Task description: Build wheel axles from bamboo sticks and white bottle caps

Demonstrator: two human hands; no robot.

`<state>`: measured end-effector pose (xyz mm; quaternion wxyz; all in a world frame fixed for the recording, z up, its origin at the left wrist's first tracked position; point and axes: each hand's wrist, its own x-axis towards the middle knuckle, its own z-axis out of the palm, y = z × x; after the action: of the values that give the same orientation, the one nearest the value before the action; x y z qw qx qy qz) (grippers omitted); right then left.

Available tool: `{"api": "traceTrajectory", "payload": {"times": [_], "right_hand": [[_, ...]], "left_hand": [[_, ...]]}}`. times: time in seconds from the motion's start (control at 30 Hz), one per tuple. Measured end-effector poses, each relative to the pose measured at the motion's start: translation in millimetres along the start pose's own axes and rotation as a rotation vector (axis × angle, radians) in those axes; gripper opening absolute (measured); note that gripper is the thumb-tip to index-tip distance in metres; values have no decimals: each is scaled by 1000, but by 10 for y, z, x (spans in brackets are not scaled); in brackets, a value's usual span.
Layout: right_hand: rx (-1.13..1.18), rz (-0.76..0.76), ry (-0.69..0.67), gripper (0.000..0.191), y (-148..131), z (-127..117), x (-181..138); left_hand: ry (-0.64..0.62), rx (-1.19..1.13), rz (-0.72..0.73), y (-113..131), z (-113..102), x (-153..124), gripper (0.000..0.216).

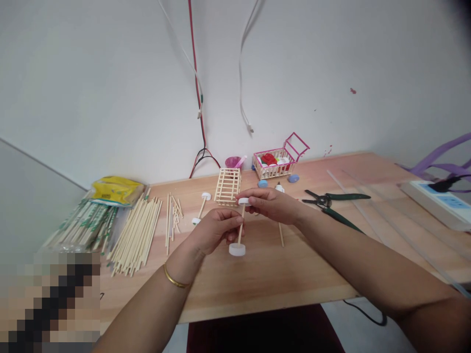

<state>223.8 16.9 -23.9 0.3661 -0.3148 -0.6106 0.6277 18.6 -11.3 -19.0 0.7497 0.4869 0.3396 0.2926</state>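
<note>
Between my hands is a short wooden stick [241,226] with a white bottle cap [237,250] on its near end and another white cap [243,201] on its far end. My left hand [223,226] pinches the stick around its middle. The fingers of my right hand [270,203] are closed on the far cap. Just behind them stands a small stick-built frame [227,186]. Left of it lies a second stick [201,208] with a white cap on each end. A loose stick [281,234] rests below my right wrist.
Bundled sticks [136,235], short cut pieces [174,215] and a yellow packet [117,191] lie at the left. Toward the wall stands a pink-trimmed cart [274,164] holding caps. Green-handled pliers [331,198], clear strips and a power strip [437,203] are on the right.
</note>
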Motion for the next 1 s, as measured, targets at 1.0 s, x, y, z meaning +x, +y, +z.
{"api": "traceTrajectory", "payload": {"times": [1.0], "right_hand": [[-79, -5, 39, 41, 5, -2, 3]], "left_hand": [[31, 60, 8, 14, 19, -3, 26]]}}
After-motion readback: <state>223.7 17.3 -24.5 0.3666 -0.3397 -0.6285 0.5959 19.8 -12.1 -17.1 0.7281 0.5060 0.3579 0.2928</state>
